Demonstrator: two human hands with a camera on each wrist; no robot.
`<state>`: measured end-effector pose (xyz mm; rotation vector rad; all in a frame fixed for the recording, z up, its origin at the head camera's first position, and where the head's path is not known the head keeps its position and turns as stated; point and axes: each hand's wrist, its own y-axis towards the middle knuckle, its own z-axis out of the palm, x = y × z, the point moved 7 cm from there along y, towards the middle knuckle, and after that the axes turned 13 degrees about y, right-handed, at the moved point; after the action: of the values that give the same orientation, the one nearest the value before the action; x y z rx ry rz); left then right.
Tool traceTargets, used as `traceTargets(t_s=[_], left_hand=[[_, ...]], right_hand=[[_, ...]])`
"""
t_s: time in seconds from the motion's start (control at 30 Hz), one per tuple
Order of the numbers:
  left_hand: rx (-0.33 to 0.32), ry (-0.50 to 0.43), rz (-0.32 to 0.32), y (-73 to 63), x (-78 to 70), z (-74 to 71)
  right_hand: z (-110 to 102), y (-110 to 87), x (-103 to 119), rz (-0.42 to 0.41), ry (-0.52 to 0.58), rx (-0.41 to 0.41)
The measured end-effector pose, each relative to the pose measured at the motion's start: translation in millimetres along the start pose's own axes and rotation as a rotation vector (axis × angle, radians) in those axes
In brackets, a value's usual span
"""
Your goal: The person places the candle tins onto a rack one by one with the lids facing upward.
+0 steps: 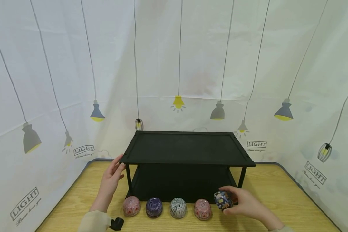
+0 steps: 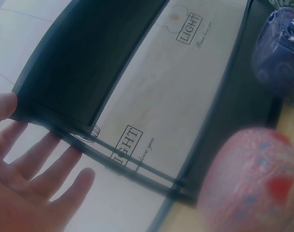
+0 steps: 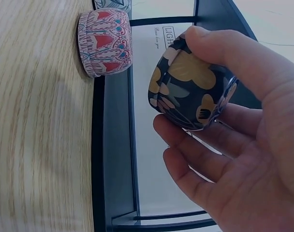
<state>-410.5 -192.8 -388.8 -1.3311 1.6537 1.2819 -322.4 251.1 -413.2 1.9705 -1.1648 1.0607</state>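
My right hand [image 1: 245, 204] grips a small dark blue tin with a floral pattern [image 3: 190, 82], thumb on one side and fingers on the other. The tin is tilted, close to the front right corner of a black two-tier shelf [image 1: 185, 148]. With thumb and fingertips my left hand [image 1: 110, 178] holds the upper tier's front left corner. Along the shelf's front stand a pink tin [image 1: 131, 206], a purple tin [image 1: 154, 207], a white patterned tin [image 1: 178, 207] and a second pink tin [image 1: 203, 209], this last one nearest the right hand.
The shelf stands on a wood-grain table [image 1: 278, 193]. Behind and beside it hangs a pale cloth backdrop [image 1: 162, 64] printed with lamps. A small black object [image 1: 117, 224] shows by the left sleeve [image 1: 95, 221]. Thin posts [image 1: 242, 177] carry the upper tier.
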Motion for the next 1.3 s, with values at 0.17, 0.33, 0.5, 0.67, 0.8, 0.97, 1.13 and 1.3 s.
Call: traceTargets(t_s=[0.17,0.33,0.5,0.67,0.8,0.97,1.13,1.3], left_hand=[[-0.003,0.001,0.002,-0.9,0.6,-1.0],[-0.008,0.004,-0.005,-1.2,1.2,-1.6],[-0.007,0.003,-0.009,-1.6,1.5,-2.0],[-0.008,0.012,-0.008,-1.4,1.6,-1.2],[-0.01,0.02,-0.006,-0.7,1.2,0.9],[-0.014,0.022,0.006,-0.7,0.6,1.1],[-0.014,0.023,0.013,-0.5,0.1,-0.3],[-0.014,0.019,0.006,-0.9,-1.2,-1.4]], right_hand=[[1.6,1.8,0.5,-0.007,0.027,0.003],[3.0,3.3,-0.4,-0.012,0.044,0.002],[4.8,4.4,-3.1,-0.006,0.078,0.01],[5.4,3.9,-4.1,0.001,0.102,0.015],[6.1,2.2,-4.6,0.01,0.132,0.021],[6.3,0.9,-4.6,0.011,0.126,0.016],[4.5,0.5,-3.6,-0.004,0.101,0.002],[4.0,0.1,-2.3,-0.02,0.14,0.009]])
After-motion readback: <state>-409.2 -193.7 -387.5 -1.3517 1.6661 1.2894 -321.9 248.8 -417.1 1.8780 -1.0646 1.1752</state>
